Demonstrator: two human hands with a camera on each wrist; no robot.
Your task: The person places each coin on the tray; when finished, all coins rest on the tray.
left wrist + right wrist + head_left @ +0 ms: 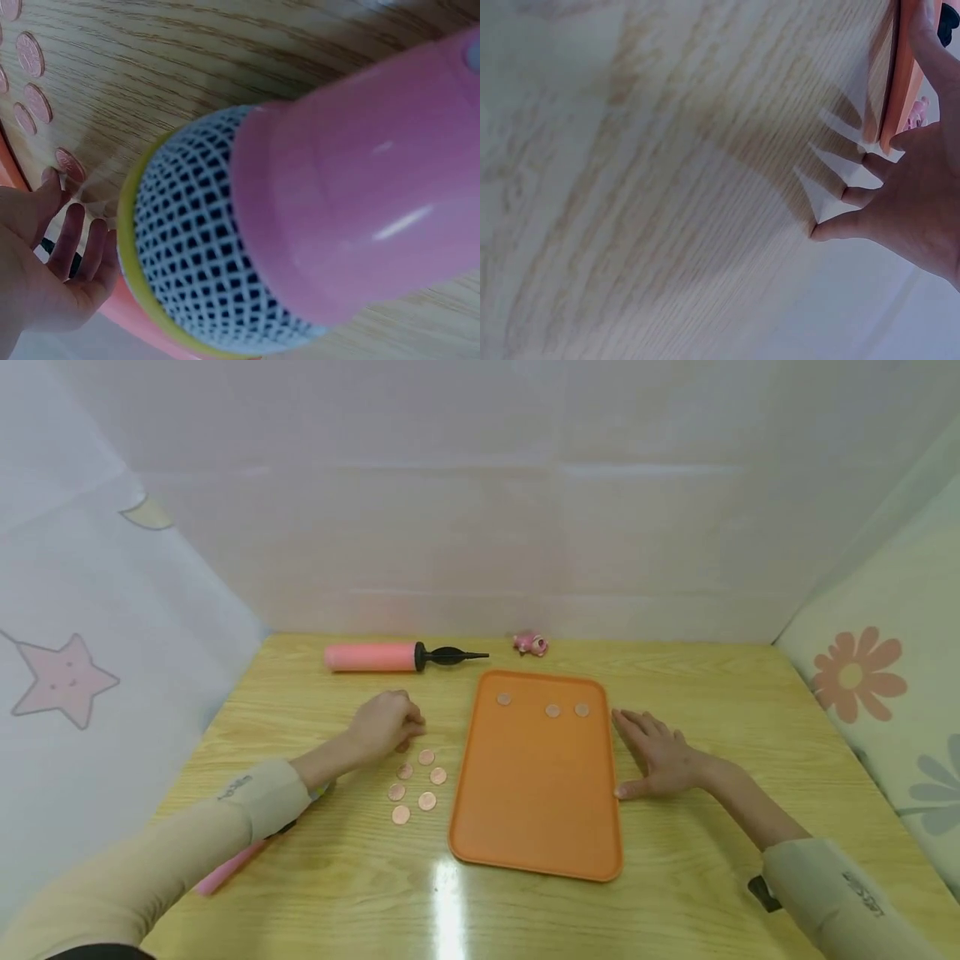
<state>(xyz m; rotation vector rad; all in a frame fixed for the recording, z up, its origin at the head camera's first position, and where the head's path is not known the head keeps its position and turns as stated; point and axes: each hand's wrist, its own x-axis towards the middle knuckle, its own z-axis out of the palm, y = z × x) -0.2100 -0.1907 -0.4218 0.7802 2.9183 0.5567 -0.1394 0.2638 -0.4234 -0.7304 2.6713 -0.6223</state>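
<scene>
My left hand (pixel 384 724) is low over the table with its fingers bent. In the left wrist view its thumb and a finger pinch at a copper coin (pixel 70 162), partly hidden by the fingertips. Several more copper coins (pixel 427 801) lie flat beside that hand, left of an orange tray (pixel 536 793). On the tray's far part are three coins (pixel 552 711). My right hand (pixel 663 756), fingers spread, rests at the tray's right edge, thumb and fingertip against the rim. In the right wrist view other fingertips touch the table.
A pink toy microphone (pixel 337 210) lies under my left forearm. At the back are a pink hand pump (pixel 372 657) with a black nozzle and a small pink figurine (pixel 531 644). Pale cloth walls (pixel 480 527) border the wooden table (pixel 352 877).
</scene>
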